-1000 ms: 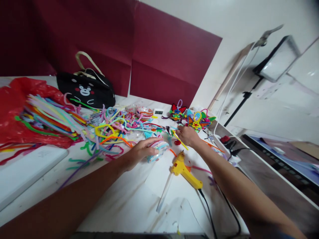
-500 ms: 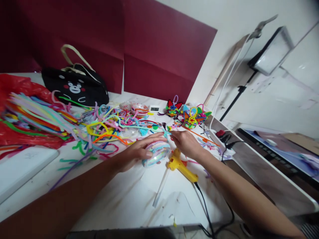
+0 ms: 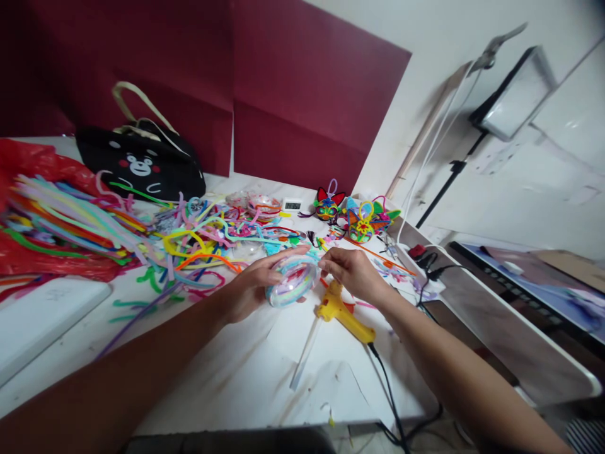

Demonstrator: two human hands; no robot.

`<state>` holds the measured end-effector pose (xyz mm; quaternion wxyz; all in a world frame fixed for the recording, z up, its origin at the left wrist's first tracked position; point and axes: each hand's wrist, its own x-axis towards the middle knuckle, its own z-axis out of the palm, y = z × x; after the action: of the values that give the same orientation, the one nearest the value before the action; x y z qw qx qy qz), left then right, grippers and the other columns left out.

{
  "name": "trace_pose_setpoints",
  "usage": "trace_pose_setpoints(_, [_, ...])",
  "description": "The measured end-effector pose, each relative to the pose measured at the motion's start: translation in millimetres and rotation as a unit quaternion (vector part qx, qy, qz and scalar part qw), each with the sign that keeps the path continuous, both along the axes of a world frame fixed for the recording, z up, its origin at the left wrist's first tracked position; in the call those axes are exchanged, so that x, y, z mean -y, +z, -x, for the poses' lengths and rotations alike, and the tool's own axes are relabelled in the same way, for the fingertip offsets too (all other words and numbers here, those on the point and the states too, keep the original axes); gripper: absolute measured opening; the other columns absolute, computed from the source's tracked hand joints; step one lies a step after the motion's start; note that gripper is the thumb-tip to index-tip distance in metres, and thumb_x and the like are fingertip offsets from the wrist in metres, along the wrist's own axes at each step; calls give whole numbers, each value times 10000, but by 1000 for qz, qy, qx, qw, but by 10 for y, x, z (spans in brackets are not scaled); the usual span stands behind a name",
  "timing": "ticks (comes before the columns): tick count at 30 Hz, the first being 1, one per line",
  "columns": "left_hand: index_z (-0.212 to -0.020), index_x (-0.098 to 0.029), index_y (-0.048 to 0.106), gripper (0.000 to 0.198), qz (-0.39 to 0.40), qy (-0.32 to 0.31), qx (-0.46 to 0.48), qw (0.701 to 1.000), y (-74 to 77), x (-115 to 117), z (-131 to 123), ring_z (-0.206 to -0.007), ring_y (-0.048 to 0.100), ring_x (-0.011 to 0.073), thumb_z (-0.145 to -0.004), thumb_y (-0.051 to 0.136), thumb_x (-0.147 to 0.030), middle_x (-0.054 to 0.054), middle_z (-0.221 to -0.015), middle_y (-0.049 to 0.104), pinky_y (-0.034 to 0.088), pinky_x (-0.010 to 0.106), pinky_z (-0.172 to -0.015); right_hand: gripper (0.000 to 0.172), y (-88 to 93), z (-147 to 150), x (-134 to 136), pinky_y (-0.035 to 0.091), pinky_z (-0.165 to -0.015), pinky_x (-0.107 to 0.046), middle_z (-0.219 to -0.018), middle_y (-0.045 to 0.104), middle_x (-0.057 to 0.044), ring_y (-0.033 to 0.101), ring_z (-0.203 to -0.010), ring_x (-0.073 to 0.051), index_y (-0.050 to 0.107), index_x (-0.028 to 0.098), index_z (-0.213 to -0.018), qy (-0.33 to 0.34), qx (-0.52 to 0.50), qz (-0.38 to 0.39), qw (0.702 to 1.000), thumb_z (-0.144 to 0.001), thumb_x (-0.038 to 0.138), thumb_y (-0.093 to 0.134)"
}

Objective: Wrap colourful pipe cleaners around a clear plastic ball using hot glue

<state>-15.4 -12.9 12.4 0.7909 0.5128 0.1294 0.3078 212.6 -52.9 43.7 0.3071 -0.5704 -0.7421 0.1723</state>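
Note:
My left hand (image 3: 253, 285) grips a clear round dish (image 3: 293, 280) filled with pastel pipe-cleaner coils and tilts it up off the white table (image 3: 246, 372). My right hand (image 3: 350, 272) sits just right of the dish, fingers pinched near its rim on a small piece I cannot make out. A yellow glue gun (image 3: 344, 312) lies right below my right hand, its black cord running off the front edge. A clear glue stick (image 3: 305, 350) lies beside it.
A heap of coloured pipe cleaners (image 3: 142, 233) covers the left and middle, partly on a red plastic bag (image 3: 33, 170). A black bear-face bag (image 3: 142, 165) stands at the back. Finished colourful mask figures (image 3: 359, 221) and a small digital clock (image 3: 293, 205) sit at the back right.
My left hand has lifted and tilted the dish off the table. My right hand came back from the far right toward the dish's rim, closing into a pinch.

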Motion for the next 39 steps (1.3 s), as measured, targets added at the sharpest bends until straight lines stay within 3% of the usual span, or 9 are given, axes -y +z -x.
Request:
trace_pose_setpoints(4, [-1362, -183, 552, 803, 29, 12, -1, 1000, 86, 38, -10, -1084, 607, 327, -592, 743, -307, 128, -1337, 613, 572, 457, -851, 395, -5, -38, 12, 336, -479, -218, -591, 597, 2, 423, -491, -93, 635, 156, -725, 48, -164, 39, 984, -841, 534, 624])
trace_pose_setpoints(7, [-1355, -189, 560, 824, 27, 14, 8, 1000, 111, 40, -4, -1121, 592, 364, -567, 750, -333, 127, -1340, 610, 557, 489, -865, 459, 35, -56, 16, 325, -479, -218, -564, 551, 20, 425, -503, -90, 654, 147, -720, 72, -203, 62, 975, -814, 596, 644])
trace_pose_setpoints(11, [-1323, -192, 588, 791, 35, 14, 18, 999, 90, 15, 5, -1157, 580, 399, -566, 747, -354, 126, -1314, 630, 543, 525, -879, 456, 54, -110, 14, 371, -516, -229, -639, 626, -3, 464, -535, -94, 642, 151, -747, 63, -201, 48, 976, -774, 603, 695])
trace_pose_setpoints(15, [-1273, -185, 627, 735, 42, 13, 27, 999, 92, 11, 4, -1139, 597, 399, -568, 747, -356, 125, -1244, 672, 534, 546, -891, 444, 70, -177, 42, 398, -526, -228, -609, 594, 8, 485, -536, -94, 639, 152, -743, 88, -200, 67, 973, -802, 591, 679])
trace_pose_setpoints(18, [-1257, -185, 640, 696, 30, 17, 26, 999, 123, 28, -1, -1110, 615, 376, -583, 732, -330, 117, -1195, 695, 533, 541, -903, 450, 71, -222, 60, 403, -485, -215, -619, 599, 6, 521, -507, -92, 661, 148, -818, 106, -178, 97, 974, -828, 597, 646])
trace_pose_setpoints(23, [-1313, -202, 594, 766, 21, -4, 13, 1000, 131, 35, -3, -1154, 589, 381, -569, 723, -332, 103, -1276, 654, 534, 534, -912, 476, 17, -256, 49, 403, -387, -198, -685, 659, -16, 570, -435, -97, 608, 167, -858, 61, -184, 101, 976, -783, 634, 663])
trace_pose_setpoints(31, [-1345, -177, 558, 735, -13, -10, 27, 999, 94, -39, 39, -1158, 598, 378, -633, 667, -326, 124, -1256, 669, 535, 507, -901, 455, 79, -325, 88, 495, -462, -226, -717, 707, -48, 611, -488, -109, 653, 150, -805, 69, -162, 125, 976, -801, 605, 663])
trace_pose_setpoints(34, [-1371, -189, 531, 763, -18, -10, -2, 1000, 100, -28, 30, -1111, 629, 370, -635, 675, -329, 120, -1273, 661, 534, 496, -895, 441, 36, -386, 15, 489, -444, -221, -757, 732, -66, 601, -465, -99, 652, 148, -815, 45, -142, 95, 984, -821, 588, 636])
trace_pose_setpoints(39, [-1332, -265, 576, 711, -36, 67, -72, 995, 30, -56, 18, -1152, 618, 331, -639, 721, -319, 61, -1294, 655, 533, 363, -872, 316, -127, -490, -299, 431, -388, -194, -759, 743, -90, 614, -446, -105, 621, 144, -769, -15, -74, 59, 995, -898, 427, 564])
